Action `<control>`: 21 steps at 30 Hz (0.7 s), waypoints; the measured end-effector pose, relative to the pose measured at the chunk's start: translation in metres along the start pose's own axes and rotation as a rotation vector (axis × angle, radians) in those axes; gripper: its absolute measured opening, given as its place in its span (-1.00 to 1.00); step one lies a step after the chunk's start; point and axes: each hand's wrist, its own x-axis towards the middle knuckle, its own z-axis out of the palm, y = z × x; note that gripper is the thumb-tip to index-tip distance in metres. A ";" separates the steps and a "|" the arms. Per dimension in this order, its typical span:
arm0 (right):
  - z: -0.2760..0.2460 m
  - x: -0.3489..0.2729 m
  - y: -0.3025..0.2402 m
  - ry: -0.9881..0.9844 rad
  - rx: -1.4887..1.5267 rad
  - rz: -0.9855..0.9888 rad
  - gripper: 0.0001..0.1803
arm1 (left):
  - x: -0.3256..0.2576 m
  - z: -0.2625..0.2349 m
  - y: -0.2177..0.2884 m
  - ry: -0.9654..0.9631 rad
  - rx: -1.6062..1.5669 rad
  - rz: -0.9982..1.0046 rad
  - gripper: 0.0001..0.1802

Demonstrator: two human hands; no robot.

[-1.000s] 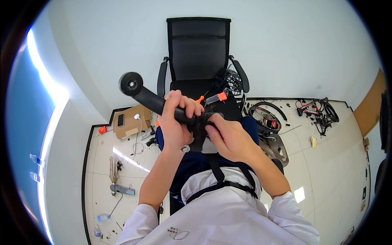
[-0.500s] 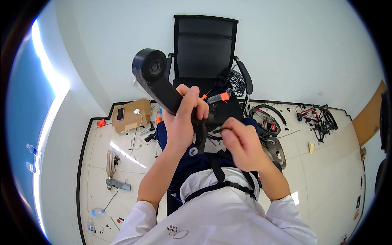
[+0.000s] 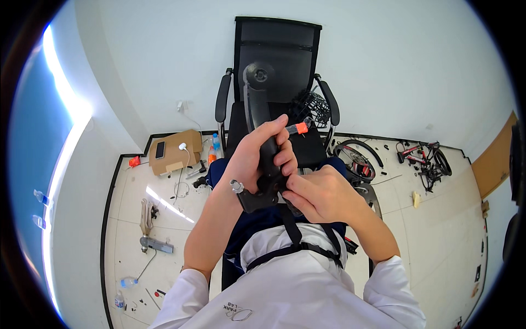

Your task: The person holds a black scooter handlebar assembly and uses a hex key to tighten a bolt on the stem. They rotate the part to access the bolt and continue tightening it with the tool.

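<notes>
A long black arm-shaped part (image 3: 256,107) stands nearly upright before me, with a round hub-like end at the top. My left hand (image 3: 255,156) is closed around its lower middle. A silver threaded fitting (image 3: 236,186) sticks out at the part's bottom left. My right hand (image 3: 326,194) has its fingers pinched together against the part's lower right side; what lies between them is hidden by the fingers. Behind the part is a black mesh-backed office chair (image 3: 276,60). A grey and orange tool-like object (image 3: 297,128) lies on its seat, partly behind my left fingers.
A black wire basket (image 3: 318,109) sits on the chair's right side. On the floor at left are cardboard (image 3: 174,164) bearing a phone (image 3: 160,149) and charger, metal parts (image 3: 146,219), and a bottle (image 3: 129,282). To the right are a wheel (image 3: 359,167) and red-black bicycle parts (image 3: 422,159).
The black part has swung rightward and more upright, turning its fitting to the lower left. My right hand has moved in against its lower end; earlier it pinched a thin dark piece apart from it.
</notes>
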 end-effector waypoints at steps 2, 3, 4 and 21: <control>-0.001 0.000 0.001 -0.012 -0.022 -0.022 -0.78 | 0.002 -0.001 -0.001 0.005 -0.016 -0.030 -0.60; -0.001 0.000 0.002 -0.008 -0.044 -0.028 -0.77 | 0.003 -0.001 -0.002 0.012 -0.012 -0.038 -0.60; -0.001 0.000 0.003 -0.004 -0.065 -0.034 -0.76 | 0.003 -0.001 -0.002 0.019 -0.008 -0.047 -0.60; 0.000 0.000 0.024 -0.146 -0.091 -0.150 -0.72 | 0.010 -0.008 -0.012 0.062 0.039 -0.068 -0.57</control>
